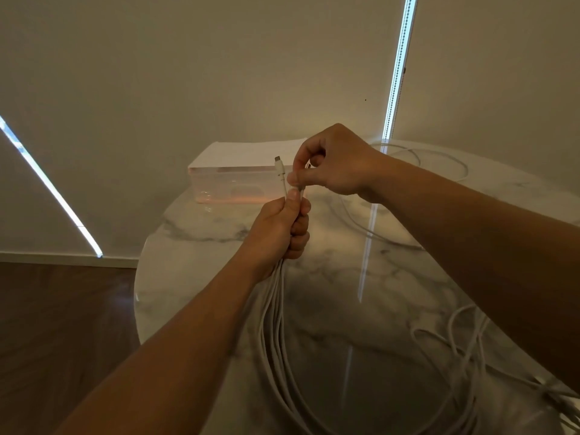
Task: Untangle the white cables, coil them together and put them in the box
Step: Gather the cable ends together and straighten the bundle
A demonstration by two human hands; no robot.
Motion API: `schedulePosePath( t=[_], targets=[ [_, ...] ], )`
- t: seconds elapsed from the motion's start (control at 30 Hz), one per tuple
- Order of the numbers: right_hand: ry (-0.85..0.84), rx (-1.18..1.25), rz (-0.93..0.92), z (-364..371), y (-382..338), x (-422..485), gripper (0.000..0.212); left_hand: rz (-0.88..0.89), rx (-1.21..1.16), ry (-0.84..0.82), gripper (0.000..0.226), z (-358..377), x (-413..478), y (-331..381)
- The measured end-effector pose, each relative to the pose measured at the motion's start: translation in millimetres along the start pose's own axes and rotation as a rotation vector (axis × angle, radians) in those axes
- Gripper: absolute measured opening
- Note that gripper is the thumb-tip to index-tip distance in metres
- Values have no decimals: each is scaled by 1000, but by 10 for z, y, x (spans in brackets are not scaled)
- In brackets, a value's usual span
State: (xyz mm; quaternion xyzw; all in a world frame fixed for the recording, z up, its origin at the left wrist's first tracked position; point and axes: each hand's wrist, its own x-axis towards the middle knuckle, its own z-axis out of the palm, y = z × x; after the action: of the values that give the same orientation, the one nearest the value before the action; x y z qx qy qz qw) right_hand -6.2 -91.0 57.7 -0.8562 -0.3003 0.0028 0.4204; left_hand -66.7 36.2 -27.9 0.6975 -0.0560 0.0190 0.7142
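Note:
My left hand (281, 229) grips a bunch of white cables (276, 328) upright above the round marble table (201, 277). A white connector end (280, 167) sticks up out of that fist. My right hand (332, 161) pinches a second cable end just above the left thumb. Below the fist the strands hang down and sweep right into loose loops (464, 350) on the table. The clear plastic box (232, 186) with a white lid stands at the table's far edge, behind both hands.
Another white cable loop (439, 161) lies on the far right of the table, passing under my right forearm. A wall stands right behind the box. Dark wooden floor (62, 324) lies to the left of the table edge.

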Motion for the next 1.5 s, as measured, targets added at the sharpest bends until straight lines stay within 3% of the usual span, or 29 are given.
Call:
schedulePosePath(
  t=[0.5,0.63,0.87,0.97,1.23,1.37,1.5],
  targets=[
    [97,250,200,-58,8,9,12,-23,-26,-70,40,14,-14,-7],
    [195,363,207,-32,92,20,26,13,-4,-23,39,12,-22,-3],
    [89,49,-70,-25,58,-25,22,76,77,-19,35,38,-22,-31],
    [26,-59,-80,11,-98,43,22,75,105,-8,35,50,-27,-41],
    [69,180,77,-53,-142,70,8,-33,-191,-81,57,-14,-19,-24],
    [58,171,134,-53,-139,62,8,6,-171,-64,36,-26,-14,-27],
    [122,250,89,-70,-65,73,17,12,-290,-66,30,-58,8,-6]
  ],
)
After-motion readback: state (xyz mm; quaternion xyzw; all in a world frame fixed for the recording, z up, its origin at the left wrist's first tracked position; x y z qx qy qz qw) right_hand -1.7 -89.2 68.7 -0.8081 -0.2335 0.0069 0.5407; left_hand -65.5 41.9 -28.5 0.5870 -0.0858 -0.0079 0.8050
